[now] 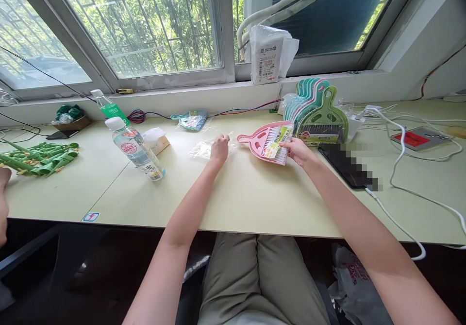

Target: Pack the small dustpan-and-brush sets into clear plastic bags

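Observation:
A pink dustpan (257, 141) with a small white-bristled brush and a printed label card (277, 142) is gripped at its wide edge by my right hand (298, 151). Its handle points left and it is tilted above the table. Left of it, my left hand (219, 150) is closed in a pinch on a clear plastic bag (201, 150) lying on the tabletop. Beyond my right hand stands a row of similar dustpan sets, a green one (323, 116) in front and several blue and pink ones (304, 96) behind it.
Two plastic bottles (136, 147) and a tissue pack (156, 140) stand left; a packed blue set (192, 120) lies behind. A phone (345, 167) with a white cable (398, 228) lies right. Green strips (43, 159) and another person's hand (3, 194) are far left.

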Demonstrator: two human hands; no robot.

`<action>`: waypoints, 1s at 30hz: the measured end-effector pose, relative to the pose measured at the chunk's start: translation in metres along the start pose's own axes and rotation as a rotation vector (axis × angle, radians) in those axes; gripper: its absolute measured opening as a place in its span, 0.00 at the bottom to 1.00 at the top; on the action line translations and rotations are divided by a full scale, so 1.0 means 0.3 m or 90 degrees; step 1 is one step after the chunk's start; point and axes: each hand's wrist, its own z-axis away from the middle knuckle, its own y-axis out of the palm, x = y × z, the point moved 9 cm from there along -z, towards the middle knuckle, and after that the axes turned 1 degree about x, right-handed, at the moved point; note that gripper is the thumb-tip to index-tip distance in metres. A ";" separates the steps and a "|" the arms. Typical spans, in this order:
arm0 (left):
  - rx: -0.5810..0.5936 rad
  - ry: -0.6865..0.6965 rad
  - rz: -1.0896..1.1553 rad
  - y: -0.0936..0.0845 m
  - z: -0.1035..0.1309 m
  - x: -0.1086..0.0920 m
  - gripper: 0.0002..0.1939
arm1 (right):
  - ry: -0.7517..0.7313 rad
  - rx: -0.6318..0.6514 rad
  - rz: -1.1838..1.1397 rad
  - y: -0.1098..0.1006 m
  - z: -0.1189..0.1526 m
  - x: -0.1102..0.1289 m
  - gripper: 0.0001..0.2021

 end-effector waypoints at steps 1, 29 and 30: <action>-0.018 0.008 0.011 -0.012 0.001 -0.010 0.22 | -0.007 0.017 -0.004 0.016 0.006 0.004 0.12; -0.093 0.153 0.411 -0.063 0.120 -0.284 0.15 | -0.065 0.093 -0.051 0.256 0.159 -0.102 0.15; -0.096 0.159 0.419 -0.072 0.132 -0.299 0.15 | -0.075 0.083 -0.069 0.251 0.159 -0.098 0.16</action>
